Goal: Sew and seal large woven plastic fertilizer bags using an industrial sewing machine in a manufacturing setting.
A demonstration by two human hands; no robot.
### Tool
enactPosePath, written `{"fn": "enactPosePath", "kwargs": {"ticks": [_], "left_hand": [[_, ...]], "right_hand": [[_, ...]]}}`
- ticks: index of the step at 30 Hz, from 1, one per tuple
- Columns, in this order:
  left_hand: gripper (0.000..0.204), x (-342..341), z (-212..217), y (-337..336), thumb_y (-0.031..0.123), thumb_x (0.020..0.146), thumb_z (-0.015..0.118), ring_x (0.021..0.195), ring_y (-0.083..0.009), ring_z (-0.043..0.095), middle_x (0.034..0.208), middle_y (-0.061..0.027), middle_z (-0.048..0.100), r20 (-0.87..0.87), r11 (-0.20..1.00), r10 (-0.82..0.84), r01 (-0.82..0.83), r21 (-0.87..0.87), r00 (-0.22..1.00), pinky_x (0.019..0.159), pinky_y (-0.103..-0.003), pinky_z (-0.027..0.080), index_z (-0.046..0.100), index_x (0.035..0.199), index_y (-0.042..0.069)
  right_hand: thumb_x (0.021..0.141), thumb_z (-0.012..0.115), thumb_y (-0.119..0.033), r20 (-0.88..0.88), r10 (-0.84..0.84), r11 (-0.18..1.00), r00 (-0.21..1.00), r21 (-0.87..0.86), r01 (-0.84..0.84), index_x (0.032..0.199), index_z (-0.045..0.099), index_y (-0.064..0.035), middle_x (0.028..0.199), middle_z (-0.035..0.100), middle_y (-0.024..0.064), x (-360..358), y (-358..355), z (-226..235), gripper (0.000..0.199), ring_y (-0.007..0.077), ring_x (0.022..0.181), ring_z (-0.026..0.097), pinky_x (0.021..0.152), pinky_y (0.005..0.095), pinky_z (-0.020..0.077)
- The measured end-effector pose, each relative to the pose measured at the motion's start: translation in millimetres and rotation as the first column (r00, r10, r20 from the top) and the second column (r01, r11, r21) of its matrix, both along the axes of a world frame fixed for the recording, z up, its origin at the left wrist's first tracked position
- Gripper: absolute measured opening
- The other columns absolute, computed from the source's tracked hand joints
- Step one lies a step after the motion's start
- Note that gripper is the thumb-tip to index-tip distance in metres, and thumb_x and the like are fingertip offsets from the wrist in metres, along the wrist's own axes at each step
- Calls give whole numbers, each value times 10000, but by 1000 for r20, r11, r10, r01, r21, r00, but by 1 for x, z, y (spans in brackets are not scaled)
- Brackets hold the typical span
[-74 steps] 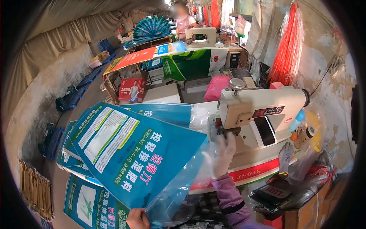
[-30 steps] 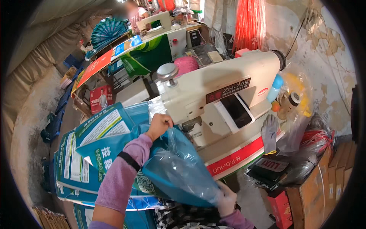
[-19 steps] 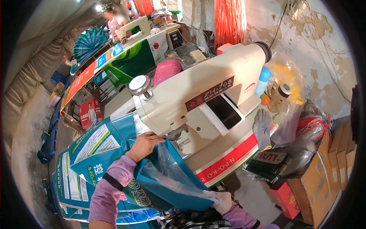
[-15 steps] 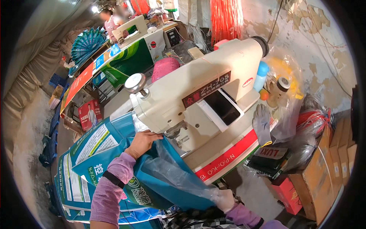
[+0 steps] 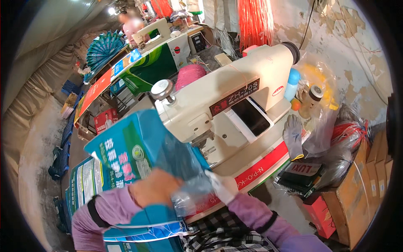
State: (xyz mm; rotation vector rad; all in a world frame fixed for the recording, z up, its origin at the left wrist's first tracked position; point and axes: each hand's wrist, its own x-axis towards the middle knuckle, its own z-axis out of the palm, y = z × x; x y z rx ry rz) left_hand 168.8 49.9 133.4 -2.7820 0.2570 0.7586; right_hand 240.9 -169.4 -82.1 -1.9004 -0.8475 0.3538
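A large teal printed bag (image 5: 126,155) is lifted in front of the sewing machine (image 5: 235,84), its upper part bent over. A clear plastic liner (image 5: 189,185) hangs out of its right side. My left hand (image 5: 156,187) is against the bag's lower front, beside the liner; motion smears its fingers. My right hand (image 5: 223,185), in a whitish glove, is closed at the liner's right edge, just below the machine bed. More teal bags (image 5: 86,176) lie stacked under this one.
A phone-like dark screen in a white frame (image 5: 252,119) lies on the machine bed. A grey glove (image 5: 293,136), a bottle (image 5: 311,101) and a pink thread cone (image 5: 191,75) are around the machine. Cardboard boxes (image 5: 346,201) stand at right. A person (image 5: 130,29) is in the far background.
The bag has swung up and away from the needle area, its top now bent left. My left hand has dropped from the machine head toward me; my right hand has moved up and left.
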Motion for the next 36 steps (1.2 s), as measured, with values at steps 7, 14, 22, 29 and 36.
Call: {"fn": "enactPosePath", "kwargs": {"ticks": [7,14,22,29,36], "left_hand": [[348,-91,12,-79,154,980,603,1147,-159,596,1185,-67,670,172,440,639,-174,-881,750,911,-334,489,600,1321,84],[457,-176,-112,-132,72,950,616,1193,-194,553,1270,-93,599,-746,-742,643,-102,-663,173,1021,-331,425,489,1387,36],[133,-48,-2,-111,-12,725,612,827,-282,613,820,-65,652,192,834,67,51,-549,979,744,-401,527,667,797,85],[118,-82,-14,-138,154,779,607,582,-325,655,592,-139,603,-184,867,-284,170,-468,941,526,-440,511,599,729,47],[189,-104,-32,-149,149,816,594,576,-335,664,581,-135,610,-156,915,-124,52,-400,980,513,-440,510,624,950,20]], "right_hand": [[968,518,-159,-91,28,978,995,207,-9,1257,617,-19,1117,680,107,-34,43,67,336,192,970,634,854,348,509],[1001,521,-256,-900,433,861,45,428,276,1351,510,2,1193,646,89,-86,-2,72,435,178,1065,608,950,316,469],[855,454,31,-955,294,906,-44,264,332,1403,462,-16,1184,611,111,-106,-27,75,549,213,1045,620,923,313,522],[891,542,-71,-500,62,995,864,104,-11,1440,428,-26,942,671,256,-115,-96,94,563,330,828,700,791,400,529],[924,559,-290,-511,13,986,860,149,74,1459,418,-111,1026,651,302,-104,-34,61,582,430,961,654,824,453,524]]}}
